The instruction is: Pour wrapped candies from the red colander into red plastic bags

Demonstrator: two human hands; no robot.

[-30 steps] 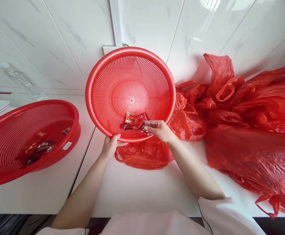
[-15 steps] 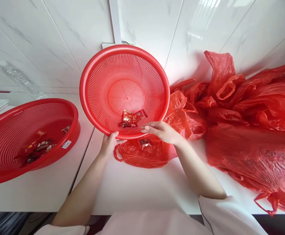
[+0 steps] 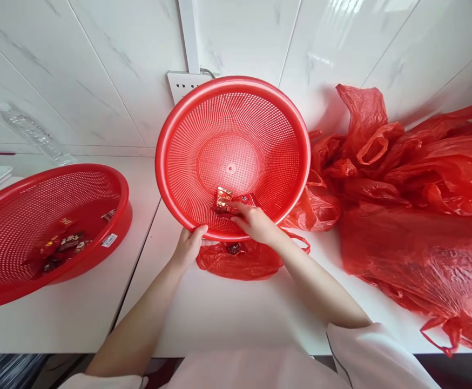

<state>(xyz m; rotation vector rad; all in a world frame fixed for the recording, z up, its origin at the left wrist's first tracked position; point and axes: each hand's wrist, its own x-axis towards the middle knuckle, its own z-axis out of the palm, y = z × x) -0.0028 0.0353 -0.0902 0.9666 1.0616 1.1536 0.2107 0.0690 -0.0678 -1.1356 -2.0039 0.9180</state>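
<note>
A round red perforated basket is tilted up towards me against the white tiled wall. My left hand grips its lower rim, thumb over the edge. Inside, at the bottom, lie a few red-and-gold wrapped candies. My right hand reaches over the rim with its fingers closed on those candies. Just below the basket a small red plastic bag rests on the white counter with a dark candy inside it.
A second red basket with several wrapped candies stands at the left on the adjoining counter. A big heap of red plastic bags covers the right side. A wall socket sits behind the basket, and a clear bottle lies at the far left.
The tilted basket has shifted to the right. My right hand dropped a candy into the small bag below the rim, then went back into the basket onto the candies.
</note>
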